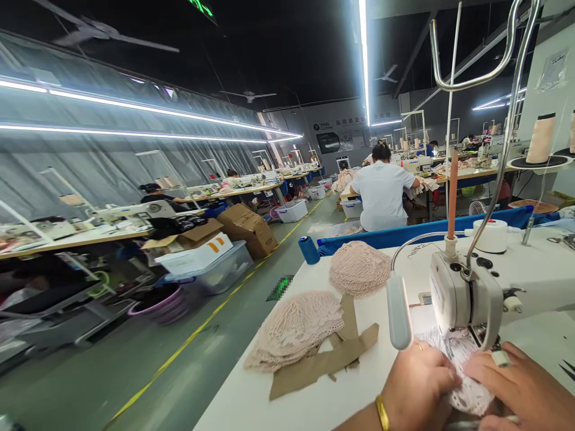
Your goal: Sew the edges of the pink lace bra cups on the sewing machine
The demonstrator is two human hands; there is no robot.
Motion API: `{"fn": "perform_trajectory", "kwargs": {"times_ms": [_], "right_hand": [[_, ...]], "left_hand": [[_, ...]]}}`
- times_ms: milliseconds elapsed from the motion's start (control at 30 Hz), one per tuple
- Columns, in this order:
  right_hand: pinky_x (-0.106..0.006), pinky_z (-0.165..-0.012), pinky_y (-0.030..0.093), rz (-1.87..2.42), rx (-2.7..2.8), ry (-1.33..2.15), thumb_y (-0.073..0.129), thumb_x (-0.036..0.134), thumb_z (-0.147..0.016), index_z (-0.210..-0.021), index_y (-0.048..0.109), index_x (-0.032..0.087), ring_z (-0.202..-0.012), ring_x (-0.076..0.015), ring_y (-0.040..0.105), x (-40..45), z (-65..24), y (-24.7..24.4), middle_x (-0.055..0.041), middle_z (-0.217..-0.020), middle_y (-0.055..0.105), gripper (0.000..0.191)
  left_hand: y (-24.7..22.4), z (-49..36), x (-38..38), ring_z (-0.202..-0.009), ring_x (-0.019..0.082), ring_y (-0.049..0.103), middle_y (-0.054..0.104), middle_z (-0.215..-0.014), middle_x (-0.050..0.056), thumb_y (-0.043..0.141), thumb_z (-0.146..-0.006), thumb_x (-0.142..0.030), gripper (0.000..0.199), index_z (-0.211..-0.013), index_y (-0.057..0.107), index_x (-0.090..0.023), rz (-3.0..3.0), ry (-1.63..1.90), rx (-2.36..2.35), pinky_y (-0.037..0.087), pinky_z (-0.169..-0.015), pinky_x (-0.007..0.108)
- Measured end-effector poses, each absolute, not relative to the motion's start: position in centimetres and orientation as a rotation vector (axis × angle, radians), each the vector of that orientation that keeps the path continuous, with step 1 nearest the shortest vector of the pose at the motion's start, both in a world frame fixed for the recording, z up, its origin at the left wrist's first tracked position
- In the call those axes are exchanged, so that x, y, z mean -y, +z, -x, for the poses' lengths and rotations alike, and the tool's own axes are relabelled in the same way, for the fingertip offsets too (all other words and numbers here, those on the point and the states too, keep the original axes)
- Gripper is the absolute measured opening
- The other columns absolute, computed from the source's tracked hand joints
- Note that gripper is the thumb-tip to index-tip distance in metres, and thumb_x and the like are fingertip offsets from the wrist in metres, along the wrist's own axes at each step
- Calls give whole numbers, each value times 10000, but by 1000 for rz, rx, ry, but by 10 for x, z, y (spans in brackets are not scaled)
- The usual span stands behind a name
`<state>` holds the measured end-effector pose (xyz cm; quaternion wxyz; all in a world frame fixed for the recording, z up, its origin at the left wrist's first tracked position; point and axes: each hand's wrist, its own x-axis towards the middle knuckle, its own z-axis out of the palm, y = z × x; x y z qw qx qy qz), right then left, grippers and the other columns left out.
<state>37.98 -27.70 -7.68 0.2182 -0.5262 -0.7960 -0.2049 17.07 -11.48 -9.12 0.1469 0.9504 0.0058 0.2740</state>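
A pale lace piece (471, 398) lies under the needle area of a white sewing machine (449, 293), lit by the machine's lamp (399, 314). My left hand (417, 383), with a gold bracelet and a ring, pinches the lace's left edge between thumb and fingers. On the other side my right hand (523, 383) has its fingers bent over the lace, pressing and gripping its right edge. The presser foot is partly hidden by the machine head. Left of the machine are two domed stacks of beige lace, a nearer stack (299, 329) and a farther stack (359, 268).
Brown paper strips (323, 365) lie by the near stack. A blue thread cone (308, 250) stands at the table's far left corner, a white thread spool (490, 236) behind the machine. A person in a white shirt (383, 194) sits ahead. Boxes (249, 230) line the aisle.
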Motion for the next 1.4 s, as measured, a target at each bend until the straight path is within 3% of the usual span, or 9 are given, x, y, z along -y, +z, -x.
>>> {"fn": "perform_trajectory", "kwargs": {"times_ms": [100,167,233,400,633,800,967,1233,1400], "right_hand": [[-396,-826,559,1462,2180,-608,703,395,-979,-1363,573,182,-893,-285,782,276,-372,-77,-67,-1045,842,458],[-352,-748,572,1502,2142,-555,598,224,-987,-1305,581,217,-803,-240,775,272,-366,-78,-29,-971,827,318],[-305,-708,576,1556,2062,-520,498,123,-980,-1264,577,254,-761,-198,766,267,-362,-78,6,-933,802,322],[-262,-729,582,1533,1895,-584,349,200,-1112,-1244,567,283,-829,-159,790,260,-355,-65,7,-991,819,267],[-252,-748,580,1564,1915,-406,406,192,-1092,-1270,569,314,-852,-151,779,264,-357,-72,42,-1000,805,270],[-284,-737,563,1519,2174,-209,586,182,-1008,-1028,656,300,-774,-180,717,270,-362,-69,27,-895,755,139],[-328,-750,492,1562,2341,-169,539,215,-1068,-935,636,276,-791,-193,655,279,-359,-72,0,-943,712,175],[-336,-791,532,1588,2262,-279,589,170,-998,-1005,665,288,-838,-218,701,276,-367,-74,-9,-994,767,140],[-324,-778,563,1549,2189,-431,629,211,-983,-1106,723,313,-860,-223,739,273,-375,-74,-19,-1065,813,185]], "left_hand": [[-78,-170,117,-888,205,712,802,-949,31,734,-826,-151,173,-965,810,-220,-2568,651,-161,519,-895,321],[-69,-171,119,-930,205,702,783,-954,35,688,-835,-114,178,-921,803,-219,-2422,584,-274,526,-918,310],[-62,-172,120,-939,202,689,760,-947,32,676,-859,-137,155,-905,799,-219,-2285,502,-374,533,-924,305],[-56,-173,119,-940,208,672,722,-952,27,721,-928,-397,201,-909,810,-218,-2100,400,-456,539,-925,319],[-61,-172,123,-1002,239,672,727,-1017,46,812,-833,-381,181,-922,834,-224,-2094,398,-499,558,-929,343],[-69,-163,120,-970,192,707,779,-994,22,810,-858,-243,40,-889,833,-232,-2403,458,-196,503,-990,316],[-86,-152,111,-951,174,748,823,-1029,-34,850,-914,-412,139,-968,818,-287,-2710,389,89,404,-1099,383],[-88,-157,112,-784,147,707,823,-985,-2,739,-943,-315,110,-888,808,-250,-2819,664,101,485,-866,317],[-73,-159,115,-827,165,697,819,-1016,-21,717,-960,-251,109,-871,777,-228,-2833,770,-12,456,-815,317]]}}
